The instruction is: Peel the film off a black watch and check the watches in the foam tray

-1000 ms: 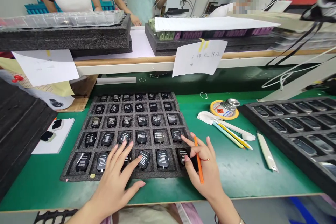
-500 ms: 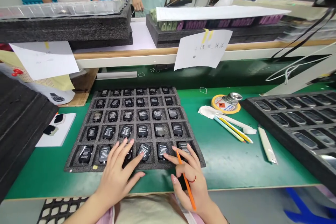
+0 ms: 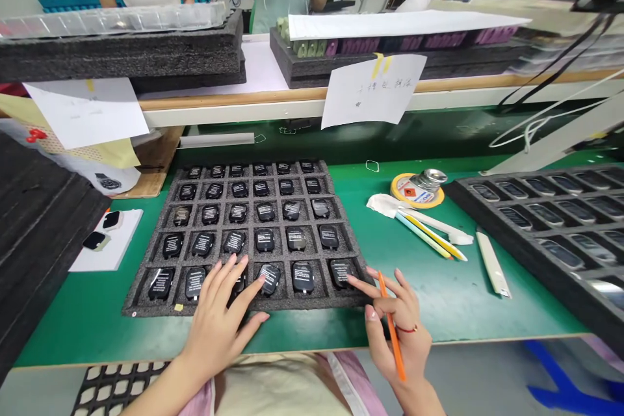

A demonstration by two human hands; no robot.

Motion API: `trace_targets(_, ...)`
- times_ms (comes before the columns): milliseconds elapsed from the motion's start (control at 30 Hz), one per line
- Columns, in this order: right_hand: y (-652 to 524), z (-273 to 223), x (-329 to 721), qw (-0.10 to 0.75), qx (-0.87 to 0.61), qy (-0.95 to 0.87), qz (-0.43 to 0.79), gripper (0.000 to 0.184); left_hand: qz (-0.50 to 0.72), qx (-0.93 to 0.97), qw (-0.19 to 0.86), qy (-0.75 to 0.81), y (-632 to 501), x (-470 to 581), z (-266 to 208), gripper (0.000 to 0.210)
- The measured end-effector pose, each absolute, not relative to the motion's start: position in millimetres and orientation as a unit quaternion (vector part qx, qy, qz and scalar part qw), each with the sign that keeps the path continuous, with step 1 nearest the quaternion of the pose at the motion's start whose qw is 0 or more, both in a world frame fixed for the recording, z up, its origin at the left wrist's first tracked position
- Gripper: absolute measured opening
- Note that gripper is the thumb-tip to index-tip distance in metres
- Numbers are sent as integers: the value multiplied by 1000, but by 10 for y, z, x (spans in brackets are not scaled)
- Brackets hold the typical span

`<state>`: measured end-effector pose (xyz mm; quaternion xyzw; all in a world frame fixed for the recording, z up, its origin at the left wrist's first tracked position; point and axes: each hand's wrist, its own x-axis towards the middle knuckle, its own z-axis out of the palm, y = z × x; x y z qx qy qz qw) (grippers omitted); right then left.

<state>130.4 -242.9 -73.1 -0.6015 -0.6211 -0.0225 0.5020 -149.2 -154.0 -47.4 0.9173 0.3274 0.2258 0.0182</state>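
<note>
Across a grey foam tray (image 3: 287, 303) sit rows of black, square watch-like modules with white print, one per compartment. My left hand (image 3: 221, 318) lies over the tray's front edge with its fingers spread, partly hiding a module in the front row. Its index fingertip is at the neighbouring module (image 3: 269, 279). An orange pen-like stick (image 3: 396, 348) is held among the fingers of my right hand (image 3: 404, 325), at the tray's front right corner. The extended index finger of that hand reaches the front-right module (image 3: 340, 272).
At right are a tape roll (image 3: 409, 194), several pens (image 3: 429, 234), a pale cutter knife (image 3: 492, 263) and another foam tray (image 3: 529, 224). Two watch-like pieces lie on a white pad (image 3: 117, 250) at left. A shelf (image 3: 234, 104) crosses behind; people stand beyond it.
My right hand has moved right with the orange stick, from the last two front-row modules to the tray's corner. My left hand has stayed almost in place.
</note>
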Motion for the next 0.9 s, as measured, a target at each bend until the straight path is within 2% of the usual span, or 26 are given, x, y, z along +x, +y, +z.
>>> trace_targets(200,-2419,-778,1334,494,-592,-635,-48,20,254,915,10,312,-1526,-1470,-482,43)
trace_targets(400,-2403,-834,1381,568,-587,-573,-64,18,276,913,11,302,-1533,-1480,-510,42)
trace_targets(567,-2374,-819,1355,568,-587,-575,-45,18,290,908,27,301,-1539,-1496,-530,42)
trace_targets(767,-2316,-751,1201,548,-545,-632,-48,17,332,900,42,281,-1562,-1531,-556,39)
trace_targets(900,-2193,-938,1003,587,-459,-666,-39,16,365,897,24,250,-1588,-1611,-664,34)
